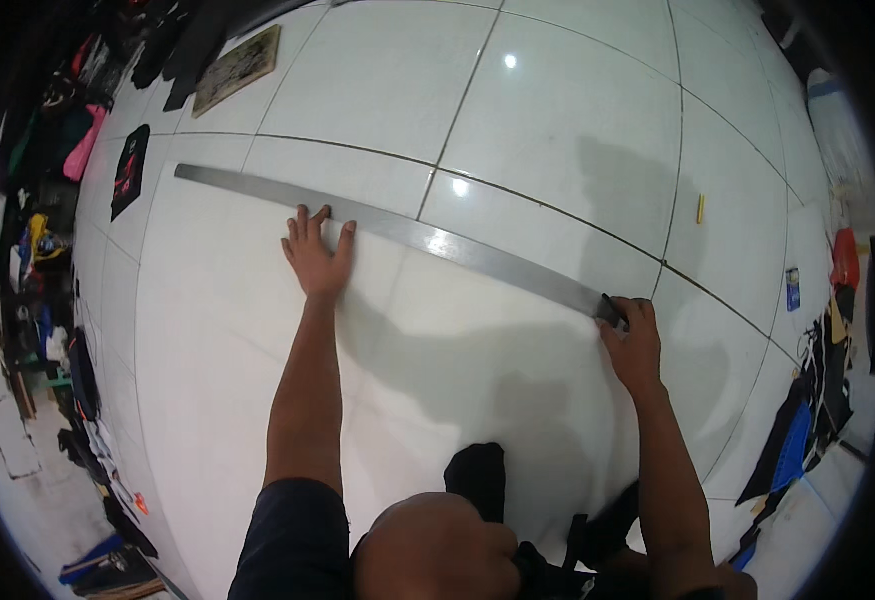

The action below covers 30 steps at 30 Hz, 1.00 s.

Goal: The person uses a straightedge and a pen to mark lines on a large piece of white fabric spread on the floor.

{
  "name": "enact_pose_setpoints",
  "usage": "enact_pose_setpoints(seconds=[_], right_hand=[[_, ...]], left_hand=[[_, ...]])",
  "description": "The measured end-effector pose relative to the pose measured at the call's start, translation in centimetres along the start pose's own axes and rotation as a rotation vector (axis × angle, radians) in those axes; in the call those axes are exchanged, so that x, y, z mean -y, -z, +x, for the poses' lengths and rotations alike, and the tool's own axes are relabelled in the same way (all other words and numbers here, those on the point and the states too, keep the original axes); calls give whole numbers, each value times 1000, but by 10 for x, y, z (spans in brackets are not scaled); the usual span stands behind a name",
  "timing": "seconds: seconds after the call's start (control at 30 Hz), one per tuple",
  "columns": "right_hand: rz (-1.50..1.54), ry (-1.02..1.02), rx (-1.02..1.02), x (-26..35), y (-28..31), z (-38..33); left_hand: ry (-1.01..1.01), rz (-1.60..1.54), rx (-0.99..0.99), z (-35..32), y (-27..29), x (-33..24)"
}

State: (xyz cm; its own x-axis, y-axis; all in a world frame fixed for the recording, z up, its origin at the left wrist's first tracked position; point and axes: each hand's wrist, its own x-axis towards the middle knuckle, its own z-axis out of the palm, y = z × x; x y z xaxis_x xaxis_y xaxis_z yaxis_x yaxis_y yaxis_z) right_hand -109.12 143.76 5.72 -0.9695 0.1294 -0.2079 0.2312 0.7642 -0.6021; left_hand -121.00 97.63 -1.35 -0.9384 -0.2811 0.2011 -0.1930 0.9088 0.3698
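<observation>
A long steel ruler (437,243) slants over the floor, its left end farther from me than its right. It lies along the far edge of a large white sheet (227,320), thin enough that faint tile lines show through. My left hand (319,255) is spread on the sheet, fingertips touching the ruler's near edge left of its middle. At the ruler's right end, my right hand (635,345) is closed on a thin black pen-like thing (613,308). Its tip points up and left over the metal; the rest is hidden by my fingers.
White floor tiles (567,90) with dark joints surround the sheet. A small yellow stick (700,208) and a small blue packet (792,289) lie at right. A flat patterned board (237,70) and a black-and-red piece (130,172) lie far left. Cloth heaps line both sides.
</observation>
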Motion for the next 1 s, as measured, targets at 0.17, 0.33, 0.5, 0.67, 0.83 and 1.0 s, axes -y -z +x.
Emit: enact_pose_setpoints(seconds=[0.17,0.33,0.5,0.67,0.83,1.0], right_hand=[[-121,103,35,1,0,13],[-177,57,145,1,8,24],[-234,98,165,6,7,28],[-175,99,214,4,7,33],[-164,148,198,-3,7,35],[-171,114,184,4,7,32]], left_hand=[[20,13,28,-4,2,0],[22,-28,-2,-4,5,-8],[51,-50,-13,-5,6,-6],[49,-58,-12,-5,4,0],[49,-81,-34,-5,-1,1],[42,-92,-61,-6,-2,3]])
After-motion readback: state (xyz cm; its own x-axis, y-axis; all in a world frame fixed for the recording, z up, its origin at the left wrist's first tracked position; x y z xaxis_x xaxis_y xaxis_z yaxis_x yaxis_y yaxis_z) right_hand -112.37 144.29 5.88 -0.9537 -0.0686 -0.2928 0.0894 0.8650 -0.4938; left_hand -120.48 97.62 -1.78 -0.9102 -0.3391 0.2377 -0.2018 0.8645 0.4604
